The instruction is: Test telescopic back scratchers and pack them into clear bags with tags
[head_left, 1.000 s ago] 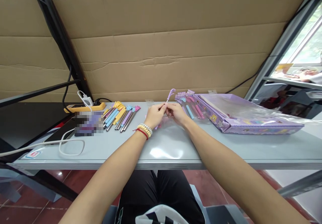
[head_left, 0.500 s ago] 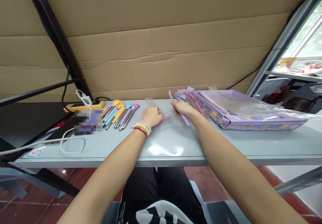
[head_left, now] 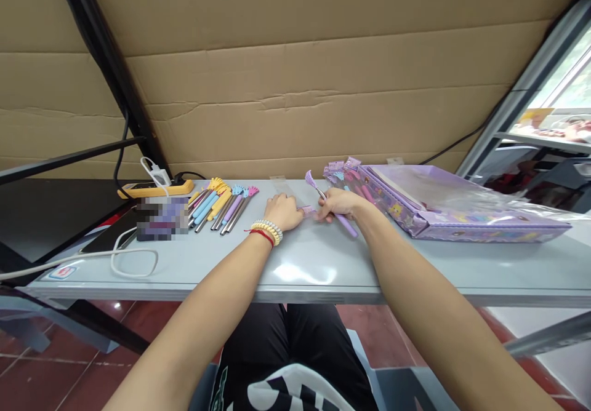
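Observation:
My right hand (head_left: pixel 339 205) is closed around a purple back scratcher (head_left: pixel 346 224) with a metal shaft and a small claw-shaped head that points up and left. To its left, my left hand (head_left: pixel 282 212) is closed with bent fingers, on a clear plastic wrapper (head_left: pixel 307 211) with purple print. The wrapper reaches from the left fingers toward the right fingertips; its part under the left hand is hidden. Further left, several yellow, blue, purple and pink back scratchers (head_left: pixel 221 208) lie side by side on the table (head_left: pixel 295 257).
Wrapped back scratchers (head_left: pixel 351 177) lie beside a purple printed box (head_left: pixel 480 223) with plastic film on the right. A clear strip (head_left: pixel 279 184) lies behind my left hand. A yellow power strip (head_left: pixel 157 188) and white cable (head_left: pixel 133 274) are left; a cardboard panel (head_left: pixel 295 109) stands behind.
The back scratcher has turned in my right hand, so its claw head and metal shaft show more. My left hand has shifted slightly, and more of the wrapper shows between both hands.

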Motion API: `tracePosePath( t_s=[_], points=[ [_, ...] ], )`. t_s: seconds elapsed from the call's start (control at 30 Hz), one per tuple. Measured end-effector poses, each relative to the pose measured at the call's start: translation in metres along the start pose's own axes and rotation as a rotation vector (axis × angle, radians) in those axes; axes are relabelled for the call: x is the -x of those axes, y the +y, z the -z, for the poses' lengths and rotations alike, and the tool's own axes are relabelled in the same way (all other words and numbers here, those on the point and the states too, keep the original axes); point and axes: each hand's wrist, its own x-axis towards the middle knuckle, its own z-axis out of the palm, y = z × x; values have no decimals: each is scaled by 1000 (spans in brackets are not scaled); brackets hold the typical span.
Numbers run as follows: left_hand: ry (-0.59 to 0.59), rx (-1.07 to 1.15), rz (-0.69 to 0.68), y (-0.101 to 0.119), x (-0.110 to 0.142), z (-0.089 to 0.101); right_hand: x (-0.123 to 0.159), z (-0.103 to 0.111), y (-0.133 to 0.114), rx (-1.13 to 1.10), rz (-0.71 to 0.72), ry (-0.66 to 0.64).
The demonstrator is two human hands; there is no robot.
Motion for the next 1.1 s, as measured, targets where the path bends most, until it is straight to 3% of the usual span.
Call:
tracePosePath(
  t_s=[0.2, 0.47, 0.63, 0.87, 1.1],
  points=[
    [161, 167, 82, 3, 0, 5, -1, 5, 0, -70, 189, 34],
    [109, 308, 197, 3, 3, 9, 3, -5, -4, -114, 425, 68],
    [226, 383, 146, 5, 3, 9, 1, -5, -3, -147, 445, 84],
    [464, 620, -47, 6, 2, 7, -6, -5, -2, -228, 467, 180],
    [416, 706, -70, 8, 1, 6, -9, -4, -2, -293, 464, 256]
  ],
)
